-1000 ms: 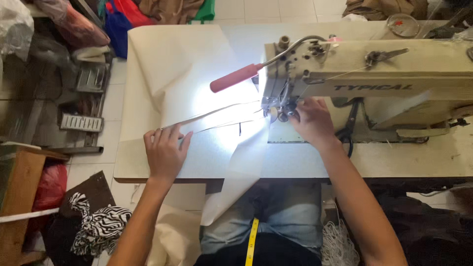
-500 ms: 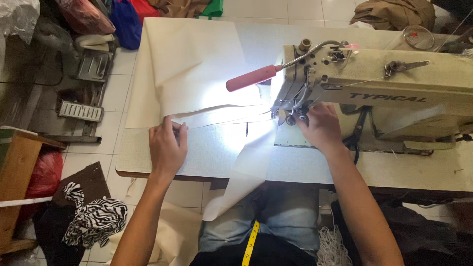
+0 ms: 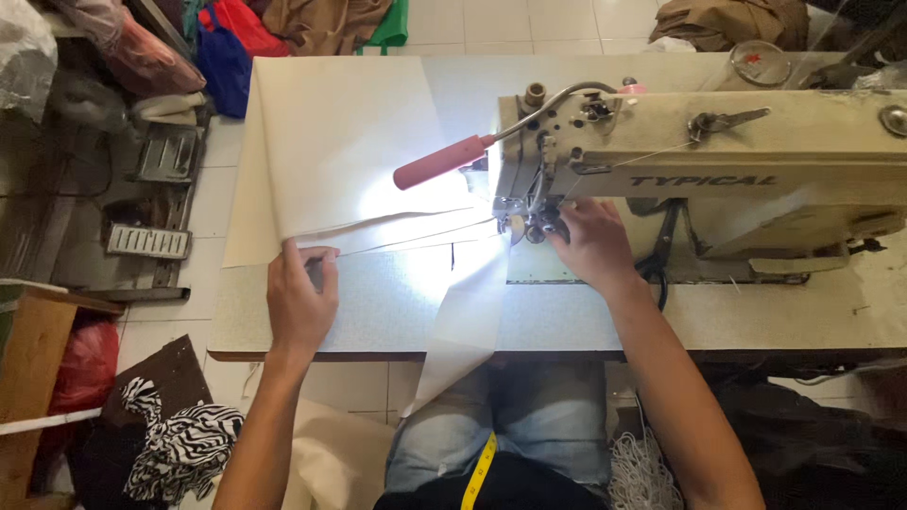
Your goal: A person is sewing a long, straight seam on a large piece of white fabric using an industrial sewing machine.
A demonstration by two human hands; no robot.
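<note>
My left hand (image 3: 300, 295) pinches the near corner of a folded cream fabric (image 3: 350, 151) at the left of the sewing table (image 3: 359, 312). My right hand (image 3: 593, 247) rests flat by the needle of the cream sewing machine (image 3: 718, 170), pressing the fabric there. A narrow strip of the same cloth (image 3: 468, 312) runs from the needle over the table's front edge toward my lap. A bright lamp lights the cloth by the needle. A red-handled lever (image 3: 444, 162) sticks out left of the machine head.
A yellow tape measure (image 3: 480, 472) hangs over my lap. Zebra-print cloth (image 3: 179, 449) and a wooden crate (image 3: 28, 368) lie on the floor at left. Bags and metal parts (image 3: 151, 189) sit further back. Brown fabric (image 3: 727, 21) lies behind the machine.
My left hand has slid along the fabric edge and now grips its corner. The view has shifted slightly, so the table appears further right. My right hand stays by the needle.
</note>
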